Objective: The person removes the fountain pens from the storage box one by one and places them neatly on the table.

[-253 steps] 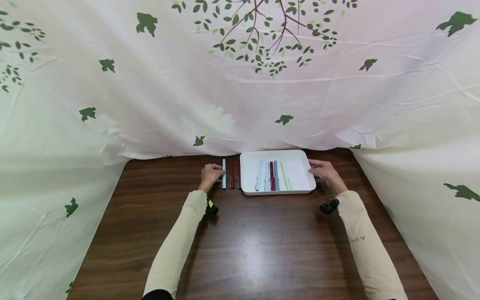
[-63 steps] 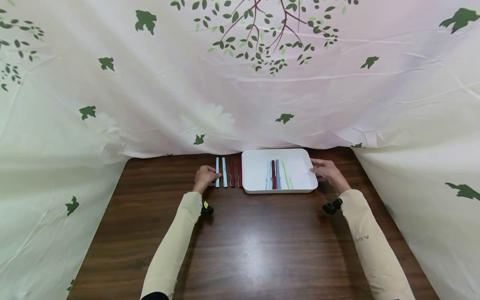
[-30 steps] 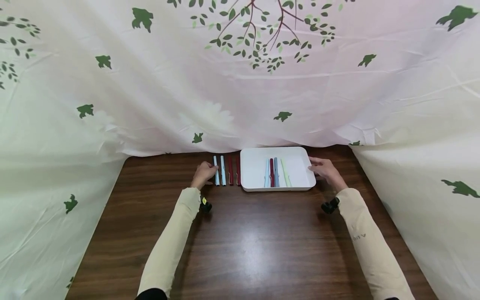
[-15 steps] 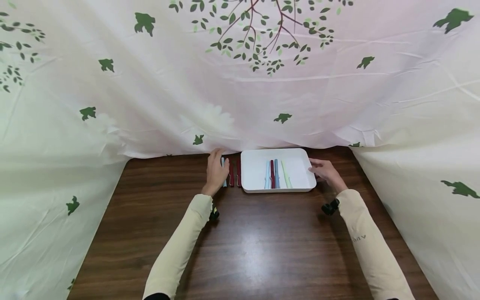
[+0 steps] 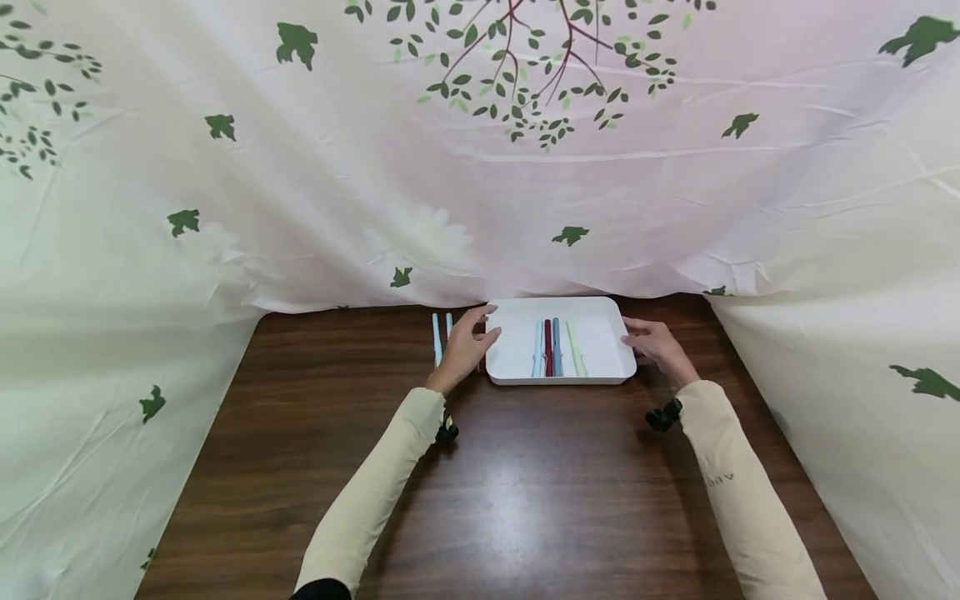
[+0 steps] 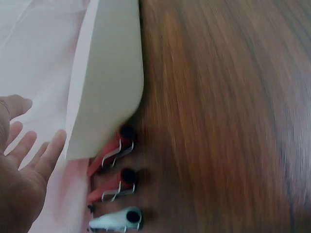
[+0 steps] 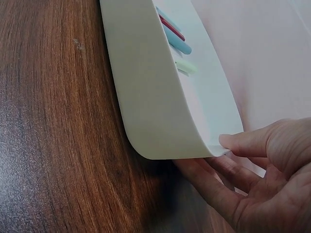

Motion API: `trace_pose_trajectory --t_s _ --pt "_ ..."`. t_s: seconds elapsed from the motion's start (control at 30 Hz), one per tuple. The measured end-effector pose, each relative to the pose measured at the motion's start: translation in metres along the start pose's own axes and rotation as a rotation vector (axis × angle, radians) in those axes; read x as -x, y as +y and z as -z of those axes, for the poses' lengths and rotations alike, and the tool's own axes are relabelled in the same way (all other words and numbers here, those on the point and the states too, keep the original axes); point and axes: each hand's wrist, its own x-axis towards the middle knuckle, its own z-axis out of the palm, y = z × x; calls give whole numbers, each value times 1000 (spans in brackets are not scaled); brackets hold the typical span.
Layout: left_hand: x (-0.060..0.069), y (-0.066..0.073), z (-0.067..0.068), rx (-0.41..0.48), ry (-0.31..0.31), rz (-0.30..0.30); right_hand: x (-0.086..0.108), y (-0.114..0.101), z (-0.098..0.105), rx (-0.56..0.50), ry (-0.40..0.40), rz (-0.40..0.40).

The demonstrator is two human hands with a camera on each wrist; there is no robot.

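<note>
My left hand (image 5: 461, 350) reaches over the left end of the white tray (image 5: 600, 333), thumb and fingers apart and nothing held; whether it touches the rim is unclear. My right hand (image 5: 658, 346) pinches the tray's right end, thumb over the rim and fingers beneath in the right wrist view. Inside lie a light blue pen (image 5: 537, 350), a dark red pen (image 5: 548, 348), a blue-grey pen (image 5: 557, 348) and a light green pen (image 5: 576, 348). Left of the tray, two light blue pens (image 5: 437, 337) and two red pens (image 6: 114, 187) lie side by side, partly hidden by my left hand.
The dark wooden table (image 5: 502, 500) extends toward me from the tray. A pale curtain (image 5: 337, 208) with printed leaves and birds hangs close behind the tray and along both sides.
Since the oldest frame, one light blue pen has gone from the tray to the left end of the row. My left hand has let go of it and moved right to the tray.
</note>
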Motion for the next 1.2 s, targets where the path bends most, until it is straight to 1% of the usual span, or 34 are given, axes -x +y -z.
trace_pose_trajectory --t_s 0.1,0.2,0.3,0.37,0.43,0.57,0.63,0.7,0.77,0.8,0.87,0.93,1.03,1.13,1.2 --pt "0 -1 -8 -1 -1 -1 -1 1 0 4 0 -3" --pt "0 -3 -17 -3 -29 -5 -2 2 0 10 3 -17" --pt "-1 -1 -25 -32 -87 6 -3 3 1 17 12 -27" --pt "-1 1 -30 -74 -132 3 -3 4 1 15 17 -29" --pt "-1 4 -35 -149 -179 -25 -3 4 3 17 19 -28" --pt "-2 4 -47 -303 -257 -143 -2 2 4 9 19 -33" --pt "-2 5 -51 -398 -299 -184 -1 1 4 4 18 -33" --pt "-1 5 -54 -496 -342 -192 -1 1 4 1 19 -31" --pt "1 6 -56 -590 -383 -184 1 1 3 1 20 -27" --pt "3 5 -56 -625 -403 -172 1 2 3 2 20 -25" --pt "5 5 -56 -673 -425 -157 2 3 2 5 19 -16" --pt "7 4 -56 -694 -428 -151 2 4 0 2 20 -11" --pt "8 4 -55 -695 -398 -153 2 3 -2 -8 21 -2" --pt "8 4 -54 -670 -360 -155 1 2 -2 -5 25 -6" --pt "6 3 -55 -645 -341 -146 0 0 -1 3 28 -17"
